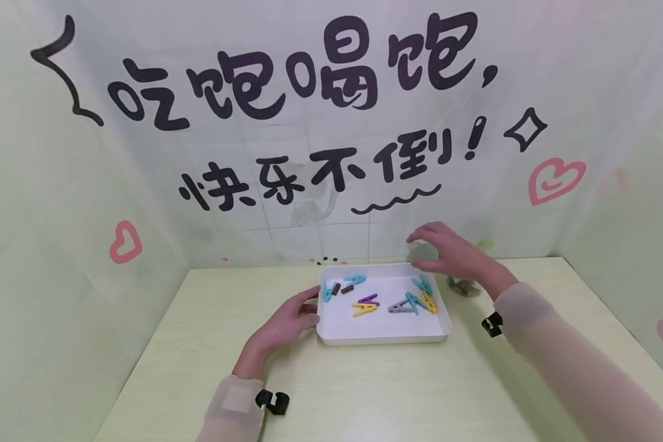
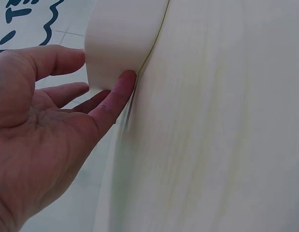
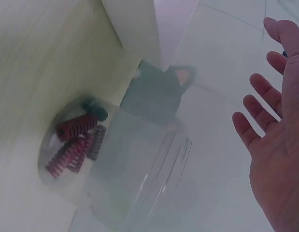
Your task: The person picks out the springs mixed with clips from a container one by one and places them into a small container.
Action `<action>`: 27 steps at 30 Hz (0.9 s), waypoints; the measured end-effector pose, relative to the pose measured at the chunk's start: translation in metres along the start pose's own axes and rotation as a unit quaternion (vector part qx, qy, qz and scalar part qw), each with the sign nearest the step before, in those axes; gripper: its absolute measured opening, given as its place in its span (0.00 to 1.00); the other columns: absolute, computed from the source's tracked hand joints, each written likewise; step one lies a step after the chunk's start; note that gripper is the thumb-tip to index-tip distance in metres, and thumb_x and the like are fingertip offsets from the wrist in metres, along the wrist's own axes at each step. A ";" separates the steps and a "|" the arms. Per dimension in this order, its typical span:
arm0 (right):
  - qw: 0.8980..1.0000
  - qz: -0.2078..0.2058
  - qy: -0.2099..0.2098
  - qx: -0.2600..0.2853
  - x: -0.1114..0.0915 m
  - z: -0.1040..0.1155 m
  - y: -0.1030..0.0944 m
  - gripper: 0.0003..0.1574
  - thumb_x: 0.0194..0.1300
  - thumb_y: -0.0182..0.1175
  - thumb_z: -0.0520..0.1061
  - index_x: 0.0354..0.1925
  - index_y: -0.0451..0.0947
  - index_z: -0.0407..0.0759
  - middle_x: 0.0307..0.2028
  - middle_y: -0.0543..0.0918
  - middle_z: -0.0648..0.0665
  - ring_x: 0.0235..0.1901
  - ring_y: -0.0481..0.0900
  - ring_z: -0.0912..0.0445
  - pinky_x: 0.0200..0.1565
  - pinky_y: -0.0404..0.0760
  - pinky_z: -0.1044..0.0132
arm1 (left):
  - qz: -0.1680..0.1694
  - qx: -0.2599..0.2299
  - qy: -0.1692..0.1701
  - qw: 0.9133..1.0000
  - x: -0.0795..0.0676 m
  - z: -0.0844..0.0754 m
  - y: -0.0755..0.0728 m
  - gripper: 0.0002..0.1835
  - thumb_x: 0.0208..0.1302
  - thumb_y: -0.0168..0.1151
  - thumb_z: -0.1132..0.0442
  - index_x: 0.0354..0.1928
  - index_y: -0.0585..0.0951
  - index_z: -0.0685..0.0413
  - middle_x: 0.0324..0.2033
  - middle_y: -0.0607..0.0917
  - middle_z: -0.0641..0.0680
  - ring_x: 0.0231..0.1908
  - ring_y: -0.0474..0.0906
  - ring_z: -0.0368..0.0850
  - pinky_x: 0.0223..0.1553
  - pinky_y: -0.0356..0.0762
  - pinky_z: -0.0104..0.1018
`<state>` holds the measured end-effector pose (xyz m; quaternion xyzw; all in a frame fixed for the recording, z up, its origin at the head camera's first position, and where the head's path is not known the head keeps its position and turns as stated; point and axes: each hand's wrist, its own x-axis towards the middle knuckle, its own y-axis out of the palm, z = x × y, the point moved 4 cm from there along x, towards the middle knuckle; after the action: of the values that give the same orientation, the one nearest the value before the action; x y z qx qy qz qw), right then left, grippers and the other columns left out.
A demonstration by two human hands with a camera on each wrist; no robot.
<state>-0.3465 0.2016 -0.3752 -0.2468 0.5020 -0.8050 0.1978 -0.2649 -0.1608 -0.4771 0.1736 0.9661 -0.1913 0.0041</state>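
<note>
Left hand point(image 1: 287, 322) steadies the tray point(image 1: 383, 336), fingers straight; right hand point(image 1: 453, 255) hovers open above the pegs point(image 1: 414, 301). Picking comes next, needing a clean pinch.

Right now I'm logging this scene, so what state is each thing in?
white tray: flat on the table, holding loose clothespins
left hand: open, fingers against the tray's left side
right hand: open, hovering over the tray's far right corner
clear jar: standing beside the tray, springs inside
</note>
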 end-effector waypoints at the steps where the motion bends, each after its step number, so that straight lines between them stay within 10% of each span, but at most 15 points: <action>1: 1.000 0.005 -0.003 0.004 0.004 0.004 0.003 0.30 0.68 0.73 0.52 0.65 0.80 0.46 0.67 0.76 0.39 0.70 0.67 0.40 0.69 0.71 0.37 | 0.000 0.001 -0.001 1.000 0.000 0.000 0.000 0.36 0.75 0.59 0.70 0.82 0.61 0.59 0.76 0.70 0.59 0.68 0.75 0.58 0.67 0.74 0.54; 27: 0.989 0.135 -0.059 -0.021 0.082 0.057 0.101 0.21 0.69 0.72 0.54 0.58 0.86 0.54 0.69 0.74 0.42 0.72 0.64 0.42 0.71 0.66 0.40 | 0.004 -0.001 -0.002 1.000 0.000 0.000 -0.001 0.36 0.75 0.60 0.70 0.82 0.62 0.59 0.76 0.70 0.59 0.67 0.75 0.59 0.68 0.73 0.56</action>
<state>-0.3708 0.0721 -0.4287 -0.2284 0.5347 -0.7442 0.3289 -0.2651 -0.1618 -0.4769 0.1768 0.9656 -0.1906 0.0065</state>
